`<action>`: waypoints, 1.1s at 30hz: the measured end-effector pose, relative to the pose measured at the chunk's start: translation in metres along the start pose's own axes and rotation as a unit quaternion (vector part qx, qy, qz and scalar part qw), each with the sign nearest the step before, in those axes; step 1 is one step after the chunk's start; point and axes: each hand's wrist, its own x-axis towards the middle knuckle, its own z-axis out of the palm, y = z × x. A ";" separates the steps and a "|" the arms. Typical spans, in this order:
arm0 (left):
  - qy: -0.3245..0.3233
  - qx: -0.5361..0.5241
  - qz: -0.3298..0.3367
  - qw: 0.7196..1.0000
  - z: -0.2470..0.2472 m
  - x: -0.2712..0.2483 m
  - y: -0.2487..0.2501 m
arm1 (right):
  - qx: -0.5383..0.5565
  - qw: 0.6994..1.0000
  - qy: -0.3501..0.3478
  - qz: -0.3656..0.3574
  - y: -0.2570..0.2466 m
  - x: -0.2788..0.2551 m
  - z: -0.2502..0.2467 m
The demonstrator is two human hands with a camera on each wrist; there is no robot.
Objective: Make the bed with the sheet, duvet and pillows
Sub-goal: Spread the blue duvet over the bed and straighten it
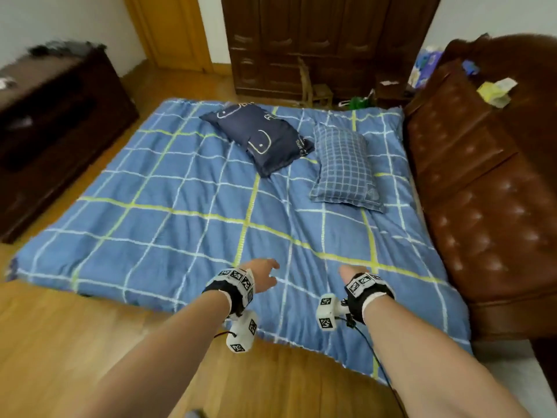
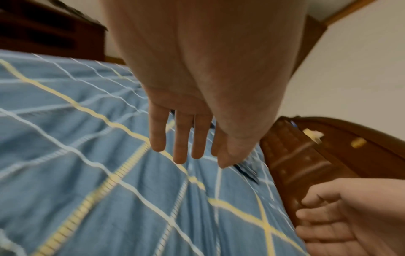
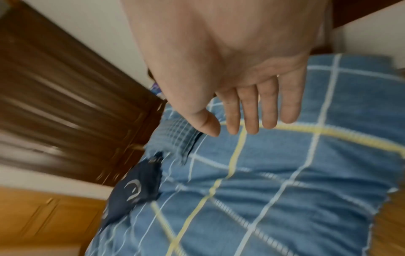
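A blue duvet [image 1: 180, 224] with white and yellow grid lines lies spread flat over the low bed. Two pillows lie on its far half: a dark navy pillow [image 1: 259, 137] with white drawings and a blue checked pillow [image 1: 346, 167] to its right. My left hand [image 1: 265, 274] hovers over the duvet's near part, fingers straight and empty, as the left wrist view [image 2: 181, 138] shows. My right hand [image 1: 351, 271] hovers beside it, also open and empty [image 3: 254, 107]. Both pillows appear in the right wrist view, the navy pillow [image 3: 136, 188] below the checked pillow [image 3: 175, 136].
A brown tufted leather headboard [image 1: 482, 182] runs along the bed's right side. A dark cabinet [image 1: 54, 125] stands to the left, a dark wardrobe [image 1: 316, 40] at the far end. Wooden floor [image 1: 75, 342] surrounds the near and left sides.
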 end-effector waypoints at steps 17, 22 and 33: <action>0.176 -0.132 -0.327 0.919 -0.099 -0.262 -0.603 | -0.292 0.868 -0.172 -0.362 -0.417 -0.193 0.517; 0.121 -0.112 -0.347 0.923 -0.114 -0.232 -0.729 | -0.367 0.837 -0.210 -0.347 -0.485 -0.151 0.644; -0.032 0.021 -0.209 0.977 -0.102 -0.012 -0.989 | -0.497 0.766 -0.268 -0.306 -0.593 -0.002 0.906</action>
